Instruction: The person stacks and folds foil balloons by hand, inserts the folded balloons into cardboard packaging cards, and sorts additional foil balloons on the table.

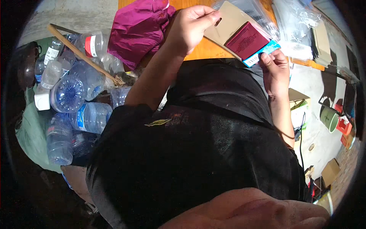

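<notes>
In front of my body I hold a tan cardboard card (228, 21) with a hang slot, tilted over the orange table. A dark red printed panel (248, 40) lies against it, and a blue strip with a barcode (263, 53) runs along its lower end. My left hand (194, 28) is closed, pinching the card's upper edge near the slot between thumb and fingers. At the blue end, my right hand (275, 70) is closed with the thumb over the strip. A magenta fabric piece (139, 30) lies left of my left hand.
Clear plastic sleeves (295, 32) and a stack of tan cards (322, 42) lie at the right of the orange table (207, 53). Several plastic bottles (70, 93) and a wooden stick (78, 51) are at left. A green bucket (329, 118) stands far right.
</notes>
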Motion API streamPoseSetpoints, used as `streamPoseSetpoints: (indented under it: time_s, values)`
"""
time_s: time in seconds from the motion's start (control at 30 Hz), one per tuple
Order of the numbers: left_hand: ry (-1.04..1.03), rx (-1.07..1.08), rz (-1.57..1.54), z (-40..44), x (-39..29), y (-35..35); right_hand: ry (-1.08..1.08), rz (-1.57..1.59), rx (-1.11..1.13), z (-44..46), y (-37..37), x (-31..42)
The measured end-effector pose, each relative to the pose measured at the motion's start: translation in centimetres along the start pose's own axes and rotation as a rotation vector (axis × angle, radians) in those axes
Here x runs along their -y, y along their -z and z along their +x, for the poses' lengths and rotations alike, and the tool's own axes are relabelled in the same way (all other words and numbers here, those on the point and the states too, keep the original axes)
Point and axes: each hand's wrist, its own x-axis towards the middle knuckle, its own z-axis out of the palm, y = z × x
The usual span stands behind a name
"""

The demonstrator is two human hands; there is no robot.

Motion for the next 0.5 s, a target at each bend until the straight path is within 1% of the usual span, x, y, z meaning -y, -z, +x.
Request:
streamPoseSetpoints:
  time_s: [0.07, 0.13, 0.2, 0.23, 0.3, 0.33, 0.4, 0.43, 0.5]
  values:
    - [0.037, -0.003, -0.039, -0.2, -0.4, 0.2, 0.012, 0.021, -0.01, 0.0, 0.3, -0.1]
    - [0.071, -0.01, -0.076, -0.2, -0.7, 0.1, 0.031, 0.046, 0.053, 0.1, 0.9, -0.3]
    - [-0.056, 0.01, 0.16, -0.2, -0.8, -0.2, 0.036, 0.036, 0.045, 0.0, 0.8, -0.4]
    - [-0.056, 0.01, 0.16, -0.1, -0.8, -0.6, 0.042, 0.025, 0.034, 0.0, 0.8, -0.4]
    - [-0.093, -0.026, -0.013, 0.1, -0.8, -1.4, 0.042, 0.008, 0.023, -0.1, 0.3, -0.2]
    - [-0.092, -0.026, -0.013, 0.0, -0.5, -1.2, 0.042, -0.01, 0.012, -0.1, 0.1, 0.0]
    - [-0.003, -0.021, 0.058, -0.1, 0.0, -0.4, 0.045, -0.002, 0.011, -0.2, -0.1, 0.2]
    - [-0.001, -0.021, 0.058, -0.3, -0.2, -0.5, 0.049, 0.006, 0.01, -0.3, -0.2, 0.2]
    - [0.036, -0.041, 0.156, -0.7, -0.9, -0.7, 0.069, 0.021, 0.044, 0.1, 1.1, -0.9]
